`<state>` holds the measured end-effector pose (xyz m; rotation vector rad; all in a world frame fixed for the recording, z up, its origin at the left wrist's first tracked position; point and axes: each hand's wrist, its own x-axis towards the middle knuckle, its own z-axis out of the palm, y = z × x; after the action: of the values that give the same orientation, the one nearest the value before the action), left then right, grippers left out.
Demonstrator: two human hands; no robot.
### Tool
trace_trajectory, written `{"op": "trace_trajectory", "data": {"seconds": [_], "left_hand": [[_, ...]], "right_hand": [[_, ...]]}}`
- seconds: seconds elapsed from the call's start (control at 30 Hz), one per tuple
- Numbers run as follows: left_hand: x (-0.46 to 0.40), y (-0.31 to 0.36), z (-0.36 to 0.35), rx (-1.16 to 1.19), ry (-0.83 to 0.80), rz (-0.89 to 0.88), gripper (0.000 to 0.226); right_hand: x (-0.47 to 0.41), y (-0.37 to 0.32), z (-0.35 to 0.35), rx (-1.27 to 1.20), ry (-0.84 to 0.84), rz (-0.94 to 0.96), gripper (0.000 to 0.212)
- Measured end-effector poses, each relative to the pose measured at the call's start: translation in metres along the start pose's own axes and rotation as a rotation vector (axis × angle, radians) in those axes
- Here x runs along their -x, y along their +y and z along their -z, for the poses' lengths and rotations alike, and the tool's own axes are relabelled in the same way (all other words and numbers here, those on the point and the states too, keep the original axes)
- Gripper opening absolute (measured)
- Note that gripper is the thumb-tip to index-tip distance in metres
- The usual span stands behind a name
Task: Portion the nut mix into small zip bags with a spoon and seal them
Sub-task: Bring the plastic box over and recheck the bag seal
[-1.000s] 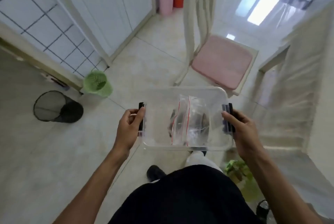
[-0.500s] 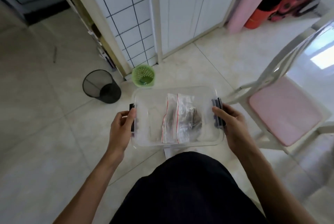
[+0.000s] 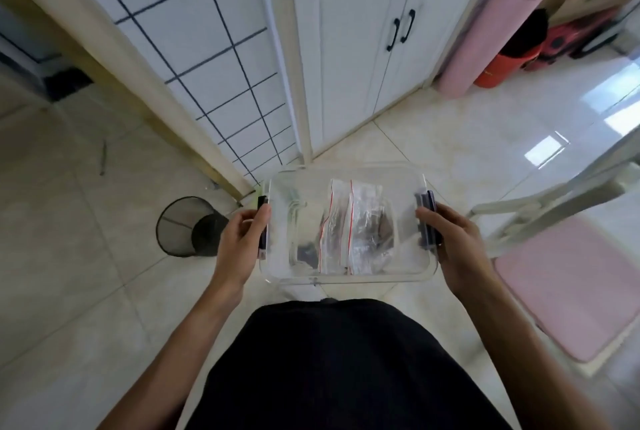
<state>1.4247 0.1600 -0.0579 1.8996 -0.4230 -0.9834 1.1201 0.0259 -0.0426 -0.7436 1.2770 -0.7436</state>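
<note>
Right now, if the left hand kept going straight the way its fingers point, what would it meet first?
The left hand already grips the clear container by its dark latch, fingers pointing inward, so it meets that side wall at once.

The zip bags (image 3: 349, 227) inside the clear container (image 3: 346, 277) are blurred; dark contents show through, too soft to identify. The left hand (image 3: 239, 242) hides its fingers behind the container's near-left clip, and the right hand (image 3: 453, 249) covers part of the right clip. The pink-cushioned chair (image 3: 571, 284) is cut off at the right edge
</note>
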Motion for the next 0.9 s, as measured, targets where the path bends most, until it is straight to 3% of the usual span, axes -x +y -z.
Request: {"op": "trace_trajectory", "data": {"seconds": [0.3,0.57,0.73,0.9], "left_hand": [[-0.152,0.110,-0.087,-0.137,-0.319,-0.088,0.055],[-0.242,0.204,-0.215,-0.309,-0.662,-0.179,0.052],[-0.265,0.238,-0.305,-0.384,-0.765,-0.205,0.060],[-0.279,0.268,-0.402,-0.406,-0.782,-0.217,0.050]], "right_hand": [[-0.072,-0.044,-0.004,-0.195,0.282,-0.009,0.026],[-0.101,-0.085,0.017,-0.387,0.573,0.057,0.036],[-0.135,-0.111,0.053,-0.442,0.692,0.064,0.029],[-0.188,-0.144,0.110,-0.472,0.753,0.073,0.023]]}}
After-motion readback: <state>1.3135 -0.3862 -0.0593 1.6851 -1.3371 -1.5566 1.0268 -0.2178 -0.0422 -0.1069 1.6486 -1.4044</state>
